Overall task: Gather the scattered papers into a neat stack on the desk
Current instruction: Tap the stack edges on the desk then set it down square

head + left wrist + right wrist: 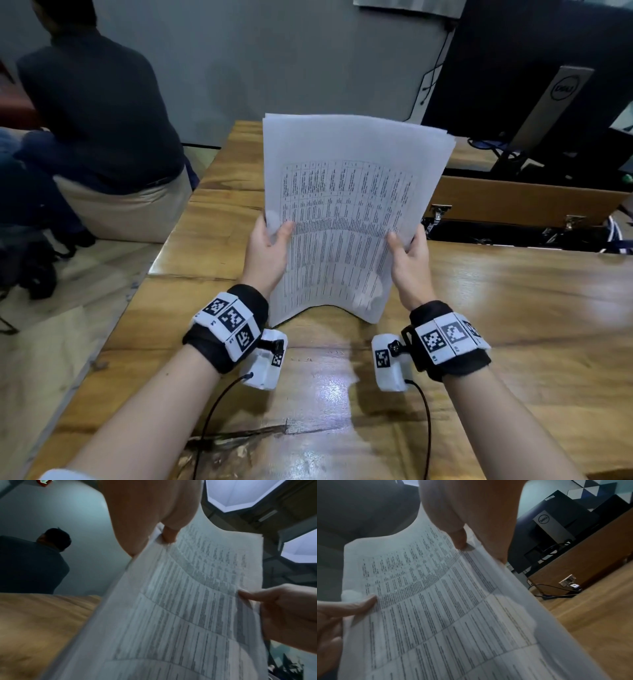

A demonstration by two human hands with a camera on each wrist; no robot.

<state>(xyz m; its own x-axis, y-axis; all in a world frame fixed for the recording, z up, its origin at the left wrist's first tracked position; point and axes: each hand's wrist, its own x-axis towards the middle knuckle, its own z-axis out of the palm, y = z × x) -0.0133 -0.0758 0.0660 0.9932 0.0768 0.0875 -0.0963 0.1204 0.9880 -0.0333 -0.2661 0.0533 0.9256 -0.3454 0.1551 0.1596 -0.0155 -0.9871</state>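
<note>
Both hands are on the papers (346, 212) right now, a sheaf of printed sheets standing upright above the wooden desk (513, 308). The left hand (265, 255) grasps the sheaf's left edge, thumb pressed on the printed front face and the other fingers tucked behind. The right hand (409, 260) grasps the right edge the same way, thumb on the front, fingers wrapped round the back. The sheaf bows between the two grips; its bottom edge arches, with the two lower corners down at the desk surface, though whether they actually touch it is hard to tell. The top edges of the sheets fan slightly and do not line up exactly. The front sheet carries a dense printed table. From the left wrist view the left thumb (169, 535) clamps the paper near its edge, and the right thumb (459, 539) does likewise in the right wrist view. Beyond the papers to the right stands a dark monitor (534, 68) on a silver stand. Left of the papers, off the desk, a seated person (99, 113) faces away.
</note>
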